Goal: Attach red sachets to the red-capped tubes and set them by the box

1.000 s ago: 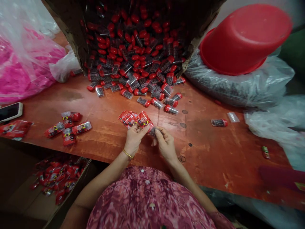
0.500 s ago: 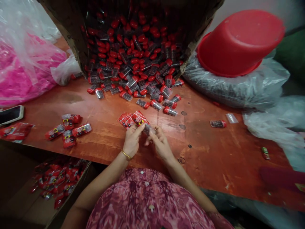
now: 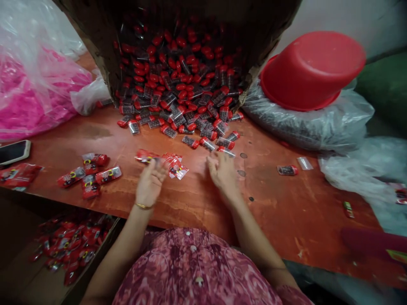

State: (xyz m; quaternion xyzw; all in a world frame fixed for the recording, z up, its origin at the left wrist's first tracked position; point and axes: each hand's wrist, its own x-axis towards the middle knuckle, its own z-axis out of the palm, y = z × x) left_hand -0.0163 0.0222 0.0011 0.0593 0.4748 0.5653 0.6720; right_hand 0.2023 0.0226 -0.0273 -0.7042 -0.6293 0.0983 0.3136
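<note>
My left hand [image 3: 150,184], blurred by motion, has its fingertips closed at the end of a small clear tube with a red cap and a red printed wrapper [image 3: 146,156]. Flat red printed wrappers [image 3: 176,165] lie on the table just right of that hand. My right hand [image 3: 224,176] reaches forward with thumb and fingers apart. Its fingertips are at an unwrapped red-capped tube of dark beads [image 3: 226,151], at the front of the pile; the exact contact is blurred. Several wrapped tubes [image 3: 91,185] lie in a cluster to the left.
A tipped cardboard box [image 3: 98,55] spills many red-capped tubes onto the wooden table [image 3: 197,203]. An upturned red tub [image 3: 318,72] rests on a plastic bag [image 3: 305,127]. A pink-filled bag [image 3: 34,97] and phone [image 3: 14,152] are left. Wrapped tubes [image 3: 68,241] fill a lower box.
My hands have parted from the middle. The left has moved left with a tube now in its wrapper, and the right has moved forward and right to the pile.
</note>
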